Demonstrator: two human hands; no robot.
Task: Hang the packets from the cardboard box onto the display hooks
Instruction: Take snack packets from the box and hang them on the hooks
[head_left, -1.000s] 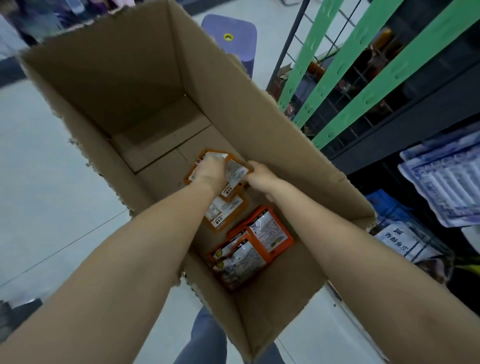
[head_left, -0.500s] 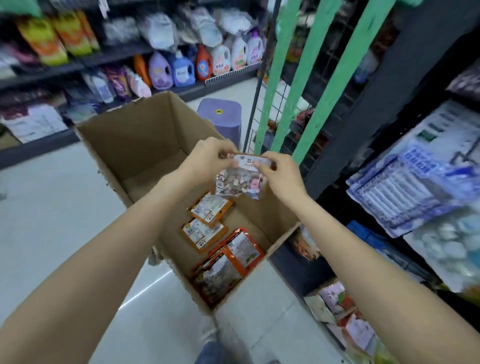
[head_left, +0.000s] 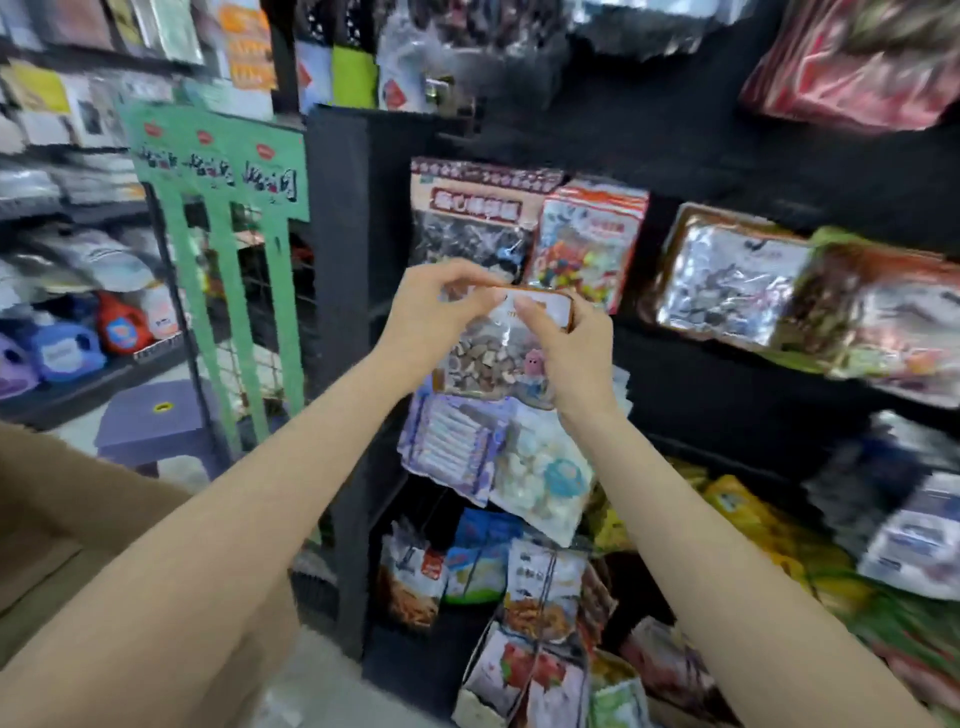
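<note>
Both hands, left (head_left: 434, 306) and right (head_left: 574, 348), pinch the clear crinkly packet's (head_left: 493, 353) top edge. Hanging packets (head_left: 727, 280) crowd the dark rack (head_left: 337, 312) behind it.

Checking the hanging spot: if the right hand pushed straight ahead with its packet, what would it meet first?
Probably the colourful candy bag hanging behind the packet that the right hand pinches; depth is unclear.
</note>
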